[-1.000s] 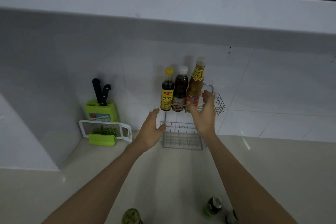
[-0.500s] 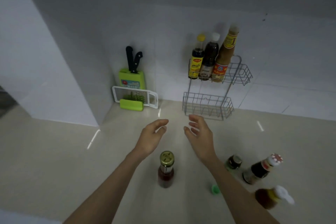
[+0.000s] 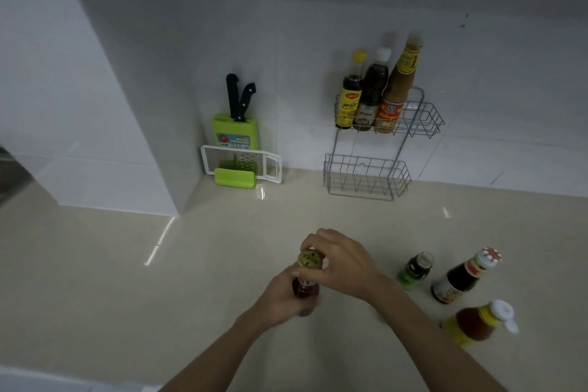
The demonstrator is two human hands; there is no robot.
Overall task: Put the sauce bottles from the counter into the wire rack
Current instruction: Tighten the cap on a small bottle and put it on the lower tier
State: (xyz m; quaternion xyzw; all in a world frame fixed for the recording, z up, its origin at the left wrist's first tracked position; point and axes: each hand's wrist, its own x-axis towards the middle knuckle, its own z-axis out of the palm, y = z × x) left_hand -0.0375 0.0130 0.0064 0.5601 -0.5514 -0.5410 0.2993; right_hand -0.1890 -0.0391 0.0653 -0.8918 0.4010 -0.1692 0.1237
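A two-tier wire rack (image 3: 423,119) hangs on the tiled wall; its upper basket holds three sauce bottles (image 3: 370,95) and its lower basket (image 3: 366,177) holds nothing. On the counter stands a red-brown bottle with a gold cap (image 3: 308,274). My left hand (image 3: 280,299) wraps its body and my right hand (image 3: 343,261) grips its cap. To the right stand a small green bottle (image 3: 415,270), a dark bottle with a red-white cap (image 3: 461,277) and an amber bottle with a white cap (image 3: 477,321).
A green knife block with two black-handled knives (image 3: 237,124) and a white-and-green grater (image 3: 240,165) sit in the back corner. A white wall column (image 3: 95,105) juts out at the left. The beige counter (image 3: 127,280) stretches around my hands.
Both hands dropped from the rack to the counter and closed on the gold-capped bottle. My view tilted down, bringing the counter bottles into sight.
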